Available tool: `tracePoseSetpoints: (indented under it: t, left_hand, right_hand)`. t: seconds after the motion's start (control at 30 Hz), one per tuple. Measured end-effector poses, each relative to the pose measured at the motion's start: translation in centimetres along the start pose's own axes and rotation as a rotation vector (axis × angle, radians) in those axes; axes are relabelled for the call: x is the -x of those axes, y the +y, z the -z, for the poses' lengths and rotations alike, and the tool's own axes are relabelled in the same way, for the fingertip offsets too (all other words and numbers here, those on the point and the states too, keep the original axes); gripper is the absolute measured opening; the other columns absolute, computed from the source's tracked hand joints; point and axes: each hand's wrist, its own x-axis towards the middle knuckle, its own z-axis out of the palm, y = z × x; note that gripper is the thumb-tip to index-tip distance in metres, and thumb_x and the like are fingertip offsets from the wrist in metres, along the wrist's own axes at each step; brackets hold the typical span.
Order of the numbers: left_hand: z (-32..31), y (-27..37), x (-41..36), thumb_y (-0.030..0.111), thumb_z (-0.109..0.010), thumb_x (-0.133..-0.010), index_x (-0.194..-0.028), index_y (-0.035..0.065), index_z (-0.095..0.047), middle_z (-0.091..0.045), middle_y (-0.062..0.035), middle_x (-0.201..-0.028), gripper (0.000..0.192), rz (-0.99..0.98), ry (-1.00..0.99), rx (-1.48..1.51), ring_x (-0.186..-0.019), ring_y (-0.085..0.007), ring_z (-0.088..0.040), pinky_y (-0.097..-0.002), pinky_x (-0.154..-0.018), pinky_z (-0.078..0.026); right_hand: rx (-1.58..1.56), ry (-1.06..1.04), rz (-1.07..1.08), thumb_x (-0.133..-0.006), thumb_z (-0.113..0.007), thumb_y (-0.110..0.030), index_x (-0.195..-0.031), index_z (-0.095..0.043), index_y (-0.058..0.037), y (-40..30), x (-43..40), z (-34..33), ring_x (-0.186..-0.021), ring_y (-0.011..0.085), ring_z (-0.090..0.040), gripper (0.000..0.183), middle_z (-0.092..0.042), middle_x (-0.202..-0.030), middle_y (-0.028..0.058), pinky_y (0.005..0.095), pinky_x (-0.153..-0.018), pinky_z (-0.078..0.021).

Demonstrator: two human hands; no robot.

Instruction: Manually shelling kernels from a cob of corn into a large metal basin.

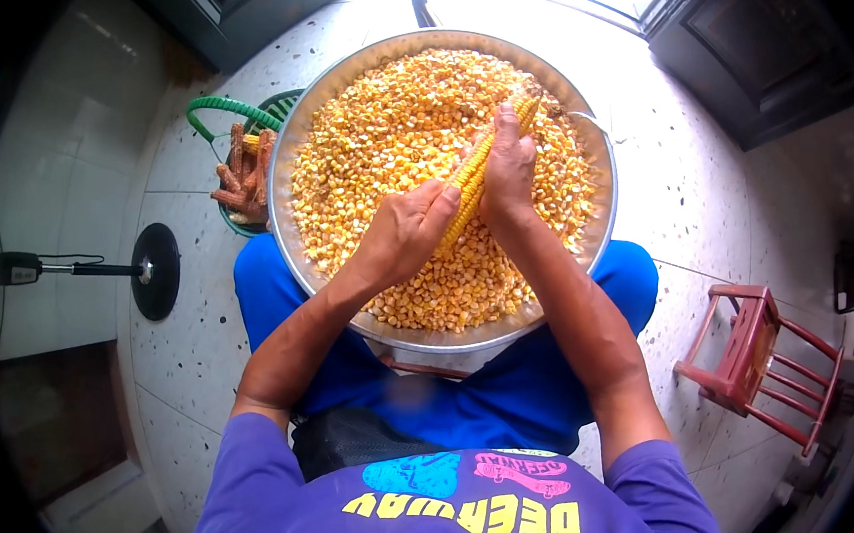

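Observation:
A large round metal basin (280, 204), full of loose yellow corn kernels (375, 151), rests at the person's knees. Above the kernels, both hands grip one ear of dried yellow corn (470, 184), which slants from lower left to upper right. My left hand (409, 224) holds its lower part, with the thumb on the rows of kernels. My right hand (510, 161) is wrapped around the upper part, its thumb pointing towards the tip. The palms and the ear's underside are partly hidden.
Left of the basin stands a green plastic basket (239, 108) holding reddish bare cobs (237, 171). A stand with a round black base (155, 271) is farther left. A small reddish wooden chair (752, 349) is at the right. Dark door panels (753, 59) flank the bright doorway.

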Motion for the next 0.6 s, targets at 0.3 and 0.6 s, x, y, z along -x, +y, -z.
tracePoseSetpoints:
  t: [0.3, 0.6]
  left_hand:
    - [-0.1, 0.0, -0.2, 0.029, -0.046, -0.108, -0.084, -0.0049, -0.054, -0.047, -0.0100, -0.071, 0.043, -0.053, 0.023, 0.060, -0.067, -0.0159, -0.046, -0.0361, -0.063, -0.040]
    - [0.0, -0.3, -0.5, 0.028, -0.046, -0.109, -0.081, -0.0032, -0.052, -0.044, -0.0065, -0.070, 0.042, -0.069, 0.013, 0.097, -0.067, -0.0135, -0.042, -0.0346, -0.063, -0.039]
  right_hand:
    - [0.017, -0.013, -0.055, -0.099, -0.055, -0.062, -0.108, -0.050, 0.0095, -0.8, 0.3, 0.1, -0.093, 0.0246, -0.053, 0.072, -0.053, -0.100, 0.0192, 0.0423, -0.085, -0.0473]
    - [0.089, -0.035, -0.047, -0.098, -0.052, -0.065, -0.113, -0.048, 0.0131, 0.0, -0.6, 0.4, -0.097, 0.0267, -0.052, 0.080, -0.054, -0.103, 0.0225, 0.0433, -0.088, -0.0466]
